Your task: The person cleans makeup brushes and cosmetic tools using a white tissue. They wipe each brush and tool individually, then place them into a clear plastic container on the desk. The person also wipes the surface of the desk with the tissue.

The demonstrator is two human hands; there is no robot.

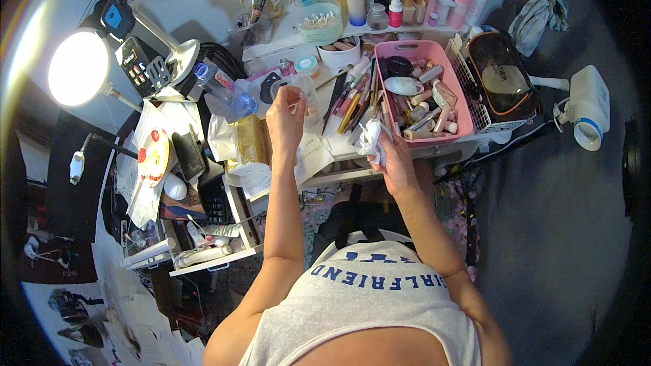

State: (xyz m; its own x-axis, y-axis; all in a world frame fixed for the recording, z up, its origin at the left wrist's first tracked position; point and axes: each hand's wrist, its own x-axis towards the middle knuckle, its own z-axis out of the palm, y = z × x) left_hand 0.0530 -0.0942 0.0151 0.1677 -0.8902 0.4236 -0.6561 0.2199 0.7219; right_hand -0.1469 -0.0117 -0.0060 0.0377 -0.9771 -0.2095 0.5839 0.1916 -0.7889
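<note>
In my right hand (397, 166) is a crumpled white tissue or wipe (373, 140), held just in front of the pink basket (466, 121). That basket is full of small makeup tubes and bottles. My left hand (286, 114) is raised over the dressing table with its fingers curled together. It overlaps a clear plastic container (308, 85); whether the fingers grip its rim or something small is hidden. Between the hands lie several makeup pencils and brushes (353, 104). A gold-coloured packet (253, 138) rests left of my left wrist.
A clear plastic bottle (226, 89) lies to the left, near a lit lamp (79, 68). Cotton swabs fill a round tub (320, 23) at the back, beside several cosmetic bottles. An open drawer (218, 259) juts out at left. A wire basket (488, 122) holds a dark pouch (501, 73).
</note>
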